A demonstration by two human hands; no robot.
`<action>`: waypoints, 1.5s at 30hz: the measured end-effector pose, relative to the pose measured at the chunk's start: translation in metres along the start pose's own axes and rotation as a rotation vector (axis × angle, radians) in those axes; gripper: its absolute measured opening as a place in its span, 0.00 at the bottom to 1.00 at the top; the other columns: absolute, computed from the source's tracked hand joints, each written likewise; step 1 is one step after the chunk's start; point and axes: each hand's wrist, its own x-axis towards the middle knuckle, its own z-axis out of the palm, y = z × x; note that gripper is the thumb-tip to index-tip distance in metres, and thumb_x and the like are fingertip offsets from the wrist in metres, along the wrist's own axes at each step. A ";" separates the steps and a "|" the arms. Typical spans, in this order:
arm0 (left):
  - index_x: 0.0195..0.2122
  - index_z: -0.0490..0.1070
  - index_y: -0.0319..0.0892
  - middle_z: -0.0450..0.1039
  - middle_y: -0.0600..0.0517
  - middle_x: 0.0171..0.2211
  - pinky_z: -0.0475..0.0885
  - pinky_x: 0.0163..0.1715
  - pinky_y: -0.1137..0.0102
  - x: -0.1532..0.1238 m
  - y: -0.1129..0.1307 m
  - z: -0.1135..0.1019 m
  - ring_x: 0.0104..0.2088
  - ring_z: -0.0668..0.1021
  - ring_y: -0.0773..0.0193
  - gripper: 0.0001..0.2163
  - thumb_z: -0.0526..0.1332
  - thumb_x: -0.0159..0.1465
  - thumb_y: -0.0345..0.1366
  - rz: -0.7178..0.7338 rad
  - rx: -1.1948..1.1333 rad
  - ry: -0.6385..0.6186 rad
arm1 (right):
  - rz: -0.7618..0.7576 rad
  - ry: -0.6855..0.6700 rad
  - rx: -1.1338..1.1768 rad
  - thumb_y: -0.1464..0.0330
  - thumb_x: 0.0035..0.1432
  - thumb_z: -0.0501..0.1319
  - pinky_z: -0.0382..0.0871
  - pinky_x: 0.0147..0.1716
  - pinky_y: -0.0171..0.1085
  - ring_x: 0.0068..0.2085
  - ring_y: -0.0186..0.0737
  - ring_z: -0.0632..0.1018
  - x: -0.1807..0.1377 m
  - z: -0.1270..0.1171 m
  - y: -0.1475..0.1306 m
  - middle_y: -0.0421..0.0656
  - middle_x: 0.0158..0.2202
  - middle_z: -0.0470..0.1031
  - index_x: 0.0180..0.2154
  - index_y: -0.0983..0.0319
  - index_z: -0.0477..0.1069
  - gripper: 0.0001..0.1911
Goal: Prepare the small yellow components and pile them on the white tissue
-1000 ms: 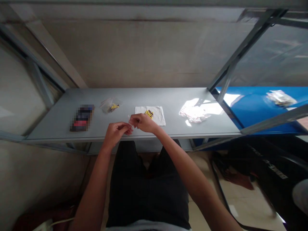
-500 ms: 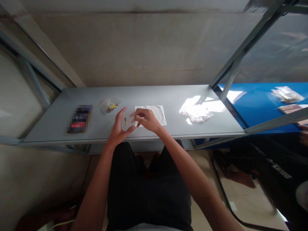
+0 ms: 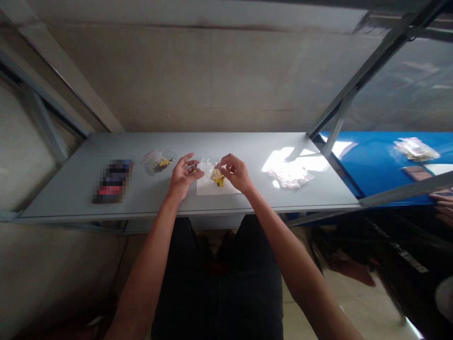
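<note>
My left hand (image 3: 182,173) hovers over the grey shelf (image 3: 247,146), just left of a white napkin (image 3: 207,188). Its thumb and fingers pinch a small clear bag (image 3: 196,169); the other fingers are spread. A small heap of yellow and dark pieces (image 3: 218,178) lies on the napkin. My right hand (image 3: 236,173) is curled right beside the heap, with its fingertips pinched together at the heap's top. Whatever they hold is too small to make out.
Another clear bag with yellow pieces (image 3: 158,161) lies to the left, and a dark packet (image 3: 111,182) beyond it. A pile of clear bags (image 3: 290,177) sits in sunlight on the right. A blue table (image 3: 371,160) with more bags (image 3: 415,148) adjoins; another person's hand (image 3: 442,203) shows there.
Both hands have moved away from the shelf's front edge towards the napkin. The right hand has let go of the small bag and gone to the heap; the left keeps the bag.
</note>
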 end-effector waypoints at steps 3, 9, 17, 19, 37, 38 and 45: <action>0.51 0.73 0.44 0.79 0.51 0.38 0.77 0.38 0.72 0.003 -0.004 0.002 0.36 0.81 0.67 0.31 0.79 0.45 0.35 0.023 -0.018 0.078 | -0.023 -0.008 -0.069 0.66 0.57 0.62 0.68 0.38 0.38 0.34 0.37 0.72 -0.002 -0.001 0.005 0.44 0.38 0.78 0.38 0.61 0.72 0.07; 0.45 0.80 0.42 0.82 0.46 0.43 0.77 0.40 0.70 0.011 -0.006 0.001 0.40 0.81 0.64 0.22 0.77 0.48 0.37 0.071 0.126 0.043 | -0.043 -0.024 -0.086 0.72 0.55 0.58 0.68 0.39 0.38 0.35 0.37 0.74 -0.004 -0.003 0.012 0.45 0.45 0.80 0.51 0.61 0.74 0.21; 0.50 0.82 0.45 0.81 0.46 0.46 0.77 0.37 0.72 0.022 -0.001 0.000 0.40 0.82 0.64 0.16 0.70 0.62 0.43 0.245 0.351 -0.063 | 0.054 0.031 -0.104 0.61 0.64 0.59 0.65 0.34 0.35 0.31 0.35 0.72 -0.005 -0.004 0.022 0.43 0.37 0.81 0.49 0.64 0.79 0.19; 0.50 0.82 0.45 0.82 0.47 0.45 0.78 0.39 0.72 0.023 0.004 0.002 0.41 0.83 0.63 0.15 0.69 0.64 0.43 0.289 0.404 -0.057 | 0.044 0.048 -0.124 0.60 0.64 0.60 0.63 0.33 0.35 0.30 0.35 0.71 -0.005 -0.003 0.026 0.44 0.36 0.82 0.42 0.64 0.81 0.16; 0.45 0.79 0.41 0.84 0.45 0.44 0.81 0.50 0.61 0.027 0.008 0.003 0.44 0.85 0.59 0.15 0.72 0.61 0.43 0.247 0.194 0.008 | 0.071 0.096 -0.158 0.62 0.61 0.63 0.62 0.31 0.35 0.29 0.35 0.71 -0.006 -0.002 0.037 0.43 0.30 0.82 0.36 0.63 0.83 0.12; 0.45 0.79 0.41 0.83 0.46 0.44 0.81 0.50 0.61 0.027 0.007 0.004 0.44 0.85 0.59 0.15 0.72 0.60 0.42 0.246 0.180 0.014 | 0.075 0.093 -0.154 0.62 0.62 0.63 0.62 0.32 0.36 0.29 0.36 0.71 -0.006 -0.002 0.037 0.43 0.31 0.82 0.36 0.63 0.83 0.13; 0.45 0.77 0.41 0.82 0.45 0.44 0.80 0.50 0.60 0.029 0.004 -0.008 0.45 0.84 0.58 0.13 0.65 0.66 0.45 0.245 0.248 0.055 | 0.070 0.112 -0.014 0.61 0.62 0.63 0.67 0.36 0.37 0.33 0.38 0.77 -0.006 -0.006 0.030 0.45 0.35 0.84 0.35 0.62 0.82 0.13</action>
